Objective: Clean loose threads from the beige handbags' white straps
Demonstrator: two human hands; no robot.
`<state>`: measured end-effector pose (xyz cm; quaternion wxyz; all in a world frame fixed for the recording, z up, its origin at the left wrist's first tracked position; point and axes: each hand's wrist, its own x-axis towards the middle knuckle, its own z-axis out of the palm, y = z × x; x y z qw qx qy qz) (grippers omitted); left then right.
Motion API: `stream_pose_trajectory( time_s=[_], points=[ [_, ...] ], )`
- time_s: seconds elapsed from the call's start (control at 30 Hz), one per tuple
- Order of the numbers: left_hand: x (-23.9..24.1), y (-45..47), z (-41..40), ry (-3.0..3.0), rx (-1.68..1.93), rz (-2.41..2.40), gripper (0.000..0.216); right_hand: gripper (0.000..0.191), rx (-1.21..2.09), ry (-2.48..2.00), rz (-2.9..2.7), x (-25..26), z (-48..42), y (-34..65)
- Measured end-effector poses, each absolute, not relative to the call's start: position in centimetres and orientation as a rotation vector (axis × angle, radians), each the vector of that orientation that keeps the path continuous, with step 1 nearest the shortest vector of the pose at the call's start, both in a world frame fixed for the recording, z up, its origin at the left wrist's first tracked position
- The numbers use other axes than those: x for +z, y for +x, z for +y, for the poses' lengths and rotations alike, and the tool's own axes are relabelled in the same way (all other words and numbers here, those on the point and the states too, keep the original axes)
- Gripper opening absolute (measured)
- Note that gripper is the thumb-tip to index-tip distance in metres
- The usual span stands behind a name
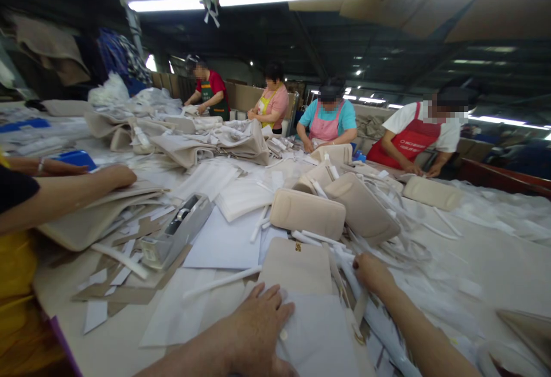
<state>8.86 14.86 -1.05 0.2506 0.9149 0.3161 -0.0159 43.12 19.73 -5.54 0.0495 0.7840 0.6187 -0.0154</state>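
Observation:
My left hand (258, 331) lies flat with fingers spread on a white sheet of paper (318, 337) that covers the near part of a beige handbag (297, 265) with a small gold clasp. My right hand (371, 271) is closed at the bag's right edge, among white paper strips (344, 262); what it grips is hidden. Two more beige bags (307, 212) (364, 208) lie just beyond.
A grey tape dispenser (176, 230) stands to the left among white sheets and cardboard scraps. A co-worker's arms (64, 190) reach over a beige bag at left. Several other people work at the table's far side. Piles of beige bags (206, 139) fill the back.

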Motion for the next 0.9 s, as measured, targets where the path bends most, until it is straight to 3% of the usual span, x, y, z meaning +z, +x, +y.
stream_pose_trajectory(
  time_s=[0.23, 0.43, 0.7, 0.9],
  points=[
    [-1.3, 8.9, 14.9, 2.498, -0.035, 0.859, 0.102, 0.019, 0.233, 2.352, 2.009, -4.9, 18.8, 41.6],
    [-0.9, 8.8, 14.8, 2.479, -0.025, 0.871, 0.103, 0.028, 0.364, 2.711, 1.937, -1.9, 19.5, 42.2],
    [-0.6, 8.7, 14.6, 2.486, -0.048, 0.877, 0.1, 0.043, -0.092, 3.164, 1.884, 2.2, 18.7, 44.0],
    [-0.5, 8.9, 14.6, 2.513, -0.046, 0.861, 0.1, 0.028, -0.659, 2.505, 2.404, 2.3, 16.8, 38.5]
  ],
)
